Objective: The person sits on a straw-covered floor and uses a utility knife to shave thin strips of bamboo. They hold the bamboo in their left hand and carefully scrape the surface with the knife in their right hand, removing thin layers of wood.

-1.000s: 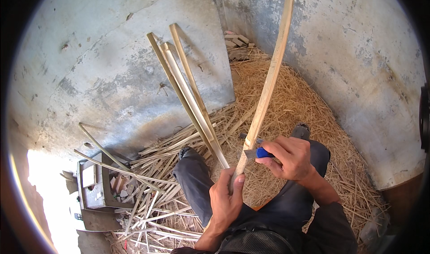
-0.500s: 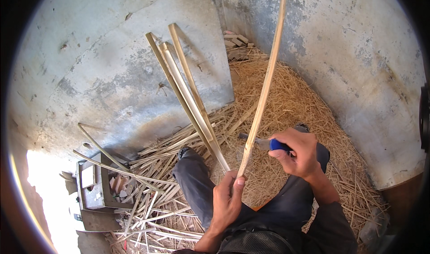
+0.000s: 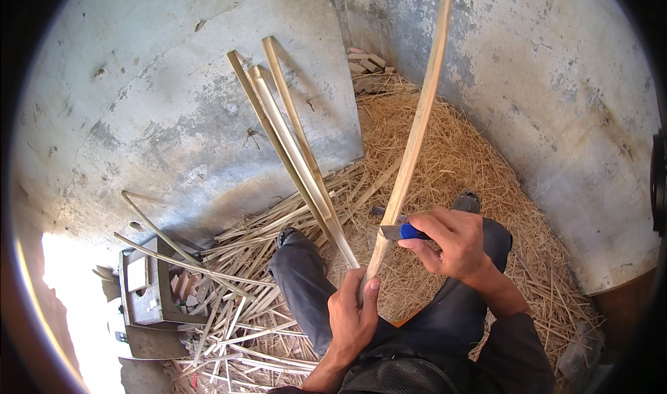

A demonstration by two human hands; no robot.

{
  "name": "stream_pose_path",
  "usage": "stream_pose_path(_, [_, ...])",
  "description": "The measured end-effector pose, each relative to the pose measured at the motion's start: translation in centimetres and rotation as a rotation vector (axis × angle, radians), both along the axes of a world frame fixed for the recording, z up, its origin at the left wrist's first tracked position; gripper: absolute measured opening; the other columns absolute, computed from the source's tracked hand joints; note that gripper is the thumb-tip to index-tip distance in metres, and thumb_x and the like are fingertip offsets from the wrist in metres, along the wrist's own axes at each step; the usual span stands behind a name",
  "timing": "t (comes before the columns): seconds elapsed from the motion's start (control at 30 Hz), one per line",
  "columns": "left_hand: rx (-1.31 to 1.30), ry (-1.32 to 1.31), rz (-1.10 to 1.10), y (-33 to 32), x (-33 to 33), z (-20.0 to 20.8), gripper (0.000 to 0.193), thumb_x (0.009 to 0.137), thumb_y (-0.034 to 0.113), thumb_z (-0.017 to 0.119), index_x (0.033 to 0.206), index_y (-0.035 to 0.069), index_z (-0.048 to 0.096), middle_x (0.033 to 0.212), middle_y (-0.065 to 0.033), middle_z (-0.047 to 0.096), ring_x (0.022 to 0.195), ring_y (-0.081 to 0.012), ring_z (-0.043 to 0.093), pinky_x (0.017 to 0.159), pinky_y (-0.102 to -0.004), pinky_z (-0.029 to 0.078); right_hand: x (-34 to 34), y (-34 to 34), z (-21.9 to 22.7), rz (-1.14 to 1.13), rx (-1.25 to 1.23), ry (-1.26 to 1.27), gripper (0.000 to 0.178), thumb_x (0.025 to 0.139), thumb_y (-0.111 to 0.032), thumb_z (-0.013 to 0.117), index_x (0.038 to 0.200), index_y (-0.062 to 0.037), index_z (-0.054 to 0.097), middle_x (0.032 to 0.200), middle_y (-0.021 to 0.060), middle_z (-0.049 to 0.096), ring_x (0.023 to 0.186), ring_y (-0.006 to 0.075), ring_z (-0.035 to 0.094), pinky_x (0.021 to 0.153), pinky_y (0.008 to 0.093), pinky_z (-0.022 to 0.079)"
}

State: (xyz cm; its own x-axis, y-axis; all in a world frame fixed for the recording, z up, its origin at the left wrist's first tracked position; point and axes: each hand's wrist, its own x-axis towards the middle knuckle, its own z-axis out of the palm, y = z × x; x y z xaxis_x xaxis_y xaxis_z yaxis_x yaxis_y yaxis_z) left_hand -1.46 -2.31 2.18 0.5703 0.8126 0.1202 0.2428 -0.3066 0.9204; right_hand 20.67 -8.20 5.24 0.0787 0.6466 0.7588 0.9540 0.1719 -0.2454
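My left hand [image 3: 352, 315] is closed round the lower end of a long pale bamboo strip [image 3: 419, 130]. From there the strip rises, leaning slightly right, to the top edge of the view. In my right hand [image 3: 455, 241] is a knife [image 3: 414, 233] with a blue handle. Its short grey blade lies across the strip and touches it a little above my left hand. Three split bamboo lengths [image 3: 285, 127] lean on the wall, and the lower end of one comes down beside my left fingers.
Dry shavings [image 3: 465, 151] cover the floor between my legs and the walls. Loose bamboo strips [image 3: 236, 304] lie piled at the left, by a grey metal box [image 3: 147, 304] with broken pieces inside. A peeling wall [image 3: 174, 116] stands ahead. Broken bricks [image 3: 365, 62] sit in the corner.
My right hand has brought the knife left and slightly down, its blade now across the strip. The strip has turned in my left hand, showing a wider face, and its top has shifted right.
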Motion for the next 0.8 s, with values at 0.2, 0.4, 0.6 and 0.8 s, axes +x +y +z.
stream_pose_path(0.2, [0.018,0.035,0.026,0.1,-0.2,-0.3,0.025,0.111,0.021,0.060,0.111,-0.003,0.066,0.068,-0.0075,0.058,0.061,-0.0123,0.051,0.059,-0.0326,0.043,-0.1,0.4,-0.8,-0.016,-0.007,-0.006,0.030,0.093,-0.039,0.082,0.103,-0.0121,0.075,0.072,0.0009,0.064,0.054,0.0172,0.060,0.049,0.0324,0.046])
stream_pose_path(0.4, [0.039,0.062,0.021,0.2,-0.8,-0.6,0.023,0.111,0.020,0.060,0.109,-0.002,0.066,0.068,-0.0108,0.058,0.058,-0.0194,0.054,0.057,-0.0360,0.043,-0.5,0.7,-1.7,-0.031,0.011,-0.011,0.030,0.092,-0.040,0.082,0.104,-0.0132,0.075,0.069,0.0008,0.060,0.052,0.0177,0.059,0.048,0.0333,0.045])
stream_pose_path(0.6, [0.039,0.076,0.009,0.4,-1.2,-1.0,0.022,0.111,0.021,0.062,0.108,-0.001,0.065,0.070,-0.0158,0.062,0.055,-0.0288,0.060,0.057,-0.0394,0.046,-1.1,0.9,-2.3,-0.042,0.004,0.009,0.030,0.092,-0.040,0.083,0.104,-0.0124,0.076,0.070,0.0007,0.061,0.053,0.0180,0.059,0.048,0.0335,0.045])
stream_pose_path(0.8, [-0.053,-0.001,-0.050,1.1,-1.5,-2.2,0.024,0.111,0.022,0.062,0.108,-0.002,0.065,0.068,-0.0132,0.059,0.055,-0.0239,0.056,0.057,-0.0373,0.045,-1.6,1.0,-2.3,-0.048,-0.025,0.038,0.033,0.094,-0.039,0.082,0.102,-0.0074,0.077,0.072,0.0040,0.064,0.053,0.0201,0.060,0.050,0.0334,0.046])
